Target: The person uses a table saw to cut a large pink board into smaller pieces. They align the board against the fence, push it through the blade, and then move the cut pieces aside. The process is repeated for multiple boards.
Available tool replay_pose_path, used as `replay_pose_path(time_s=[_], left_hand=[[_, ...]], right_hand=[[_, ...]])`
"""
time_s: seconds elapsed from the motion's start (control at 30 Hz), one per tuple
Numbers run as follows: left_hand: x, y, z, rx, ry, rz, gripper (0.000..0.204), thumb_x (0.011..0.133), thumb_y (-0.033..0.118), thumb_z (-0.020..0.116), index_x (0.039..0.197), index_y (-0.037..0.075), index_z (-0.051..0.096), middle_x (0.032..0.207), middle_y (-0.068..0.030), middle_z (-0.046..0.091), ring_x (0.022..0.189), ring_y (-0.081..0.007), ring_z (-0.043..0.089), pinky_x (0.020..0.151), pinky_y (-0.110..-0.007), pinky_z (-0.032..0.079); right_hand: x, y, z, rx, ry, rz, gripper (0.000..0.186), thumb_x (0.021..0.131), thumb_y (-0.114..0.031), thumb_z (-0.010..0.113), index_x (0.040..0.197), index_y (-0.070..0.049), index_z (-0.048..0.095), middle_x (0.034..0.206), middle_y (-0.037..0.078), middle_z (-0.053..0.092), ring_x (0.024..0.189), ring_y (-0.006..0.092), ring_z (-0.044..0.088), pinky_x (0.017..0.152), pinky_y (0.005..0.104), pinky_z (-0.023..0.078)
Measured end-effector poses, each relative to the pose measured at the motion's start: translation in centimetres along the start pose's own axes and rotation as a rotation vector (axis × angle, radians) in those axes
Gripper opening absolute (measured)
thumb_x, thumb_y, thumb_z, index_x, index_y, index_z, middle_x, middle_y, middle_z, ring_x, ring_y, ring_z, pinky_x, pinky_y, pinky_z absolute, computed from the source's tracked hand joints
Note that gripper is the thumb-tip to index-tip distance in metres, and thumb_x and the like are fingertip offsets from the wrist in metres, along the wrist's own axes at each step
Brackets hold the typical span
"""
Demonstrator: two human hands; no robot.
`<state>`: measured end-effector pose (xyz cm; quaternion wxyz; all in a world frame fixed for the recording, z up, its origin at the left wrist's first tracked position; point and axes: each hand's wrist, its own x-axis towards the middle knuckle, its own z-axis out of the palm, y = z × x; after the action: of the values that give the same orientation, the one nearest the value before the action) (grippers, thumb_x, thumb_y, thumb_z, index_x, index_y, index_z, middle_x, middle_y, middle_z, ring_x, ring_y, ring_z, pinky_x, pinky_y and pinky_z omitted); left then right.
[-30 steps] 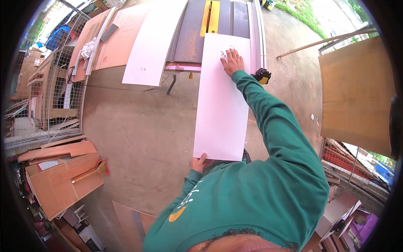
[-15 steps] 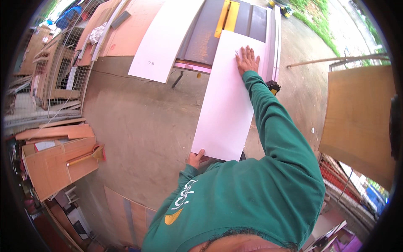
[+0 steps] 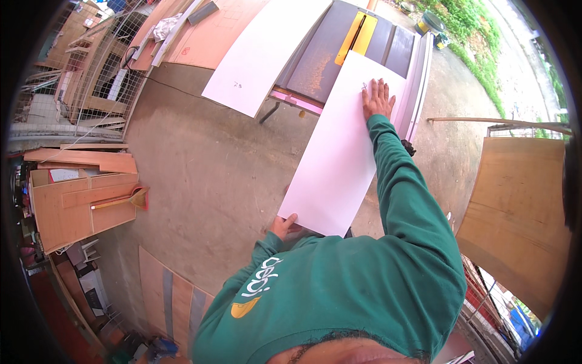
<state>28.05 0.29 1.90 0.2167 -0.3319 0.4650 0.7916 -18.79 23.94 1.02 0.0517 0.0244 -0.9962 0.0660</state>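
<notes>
A long white board (image 3: pixel 339 151) lies with its far end on the dark top of a table saw (image 3: pixel 308 65), while its near end reaches back to my body. My right hand (image 3: pixel 378 101) rests flat on the upper face near the far end, fingers spread. At the near left corner, my left hand (image 3: pixel 282 227) grips the board's edge, thumb on top and its other fingers mostly hidden beneath. The far edge of the board meets the saw's yellow insert plate (image 3: pixel 357 37). Sawdust is scattered on the saw top beside it.
Left of the saw, a second white board (image 3: pixel 257 67) sticks out over the concrete floor. Beyond it is a light-brown panel (image 3: pixel 212 42). A dustpan (image 3: pixel 139 197) leans by wooden pieces at left. A large brown panel (image 3: pixel 515 212) stands at right, near a wooden pole (image 3: pixel 479 121).
The whole view has turned slightly, shifting the saw and boards to the right in the picture. Both hands keep their places on the white board, which shows little movement against the saw.
</notes>
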Motion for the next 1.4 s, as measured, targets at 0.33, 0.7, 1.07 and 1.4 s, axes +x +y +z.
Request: replay_pose_path(time_s=[0.33,0.7,1.07,1.4], left_hand=[[0.4,0.7,0.2,-0.016,-0.008,-0.041,0.060,0.097,0.035,0.068,0.139,0.000,0.044,0.123,-0.0164,0.061,0.106,-0.0305,0.067,0.089,-0.047,0.060],[0.8,1.2,0.5,-0.014,-0.016,-0.059,0.057,0.097,0.033,0.067,0.138,0.001,0.042,0.123,-0.0163,0.060,0.106,-0.0300,0.066,0.088,-0.047,0.061],[0.8,2.0,1.2,-0.015,-0.005,-0.067,0.056,0.097,0.033,0.066,0.137,0.000,0.044,0.121,-0.0167,0.062,0.106,-0.0297,0.066,0.090,-0.046,0.060],[1.9,1.8,1.0,-0.014,-0.008,-0.082,0.057,0.098,0.033,0.066,0.139,0.001,0.043,0.120,-0.0170,0.062,0.102,-0.0295,0.068,0.089,-0.044,0.061]], right_hand=[[0.4,0.1,-0.4,0.001,-0.018,0.024,0.065,0.102,-0.057,0.027,0.159,-0.026,0.026,0.168,0.001,0.016,0.155,0.0212,0.011,0.125,0.0526,0.004],[0.9,-0.1,-0.8,-0.010,-0.021,0.026,0.065,0.102,-0.056,0.028,0.160,-0.026,0.025,0.168,0.001,0.018,0.155,0.0203,0.012,0.125,0.0515,0.006],[1.5,0.0,-0.5,-0.020,-0.028,0.036,0.065,0.101,-0.056,0.027,0.160,-0.027,0.024,0.168,0.001,0.017,0.155,0.0200,0.012,0.126,0.0499,0.005],[2.5,0.3,-0.4,-0.029,-0.036,0.048,0.065,0.101,-0.057,0.028,0.160,-0.028,0.024,0.168,-0.001,0.016,0.155,0.0190,0.011,0.126,0.0485,0.003]])
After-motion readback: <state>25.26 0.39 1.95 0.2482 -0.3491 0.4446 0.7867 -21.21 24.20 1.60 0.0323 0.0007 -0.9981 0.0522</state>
